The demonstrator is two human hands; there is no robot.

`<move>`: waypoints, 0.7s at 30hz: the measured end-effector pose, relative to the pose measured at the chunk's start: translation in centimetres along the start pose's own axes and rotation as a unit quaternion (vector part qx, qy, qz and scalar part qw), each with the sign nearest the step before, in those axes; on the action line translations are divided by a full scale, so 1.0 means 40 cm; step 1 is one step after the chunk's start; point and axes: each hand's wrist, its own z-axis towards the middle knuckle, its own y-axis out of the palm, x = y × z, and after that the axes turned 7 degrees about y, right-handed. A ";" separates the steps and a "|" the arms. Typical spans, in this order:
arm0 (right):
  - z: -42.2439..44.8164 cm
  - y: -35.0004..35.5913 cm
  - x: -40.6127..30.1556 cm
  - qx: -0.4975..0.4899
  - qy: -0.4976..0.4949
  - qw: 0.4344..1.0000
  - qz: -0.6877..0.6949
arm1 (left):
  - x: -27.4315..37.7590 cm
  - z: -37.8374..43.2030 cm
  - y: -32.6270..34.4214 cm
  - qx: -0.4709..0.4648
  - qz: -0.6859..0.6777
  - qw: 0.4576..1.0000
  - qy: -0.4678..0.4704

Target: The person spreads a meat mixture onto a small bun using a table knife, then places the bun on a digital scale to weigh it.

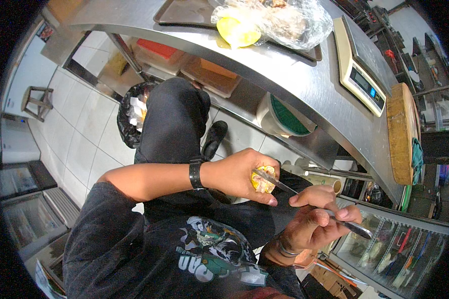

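My left hand, a black watch on its wrist, grips a small piece of yellow-skinned fruit, perhaps a citrus half, with its pale cut face showing. My right hand holds a slim metal utensil by its rounded handle. The utensil's narrow end lies across the fruit's cut face; whether it enters the flesh I cannot tell. Both hands are over my lap, below the edge of a stainless steel table.
On the table are a brown tray, a clear plastic bag with contents, a yellow object, a digital scale and a round wooden chopping block. Underneath stands a tub. A black-lined bin is beside my leg.
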 end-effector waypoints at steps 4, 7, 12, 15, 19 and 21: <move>0.006 -0.005 0.004 -0.004 -0.011 1.000 0.023 | 0.000 -0.005 0.009 0.000 0.033 0.999 0.030; 0.005 -0.004 -0.003 -0.006 0.003 0.998 0.059 | -0.004 -0.005 0.015 0.018 0.026 0.998 0.053; 0.005 -0.003 -0.001 -0.010 -0.006 0.996 0.086 | -0.010 -0.004 0.015 -0.013 0.060 0.996 0.066; -0.011 0.003 -0.008 -0.031 0.024 0.996 0.084 | -0.019 -0.002 0.020 -0.020 0.084 0.992 0.093; 0.017 -0.033 -0.005 -0.088 -0.086 0.992 0.039 | -0.014 -0.003 0.025 -0.024 0.077 0.994 0.074; 0.024 -0.045 -0.012 -0.008 -0.088 0.996 0.004 | -0.025 -0.006 0.027 0.026 0.107 0.991 0.073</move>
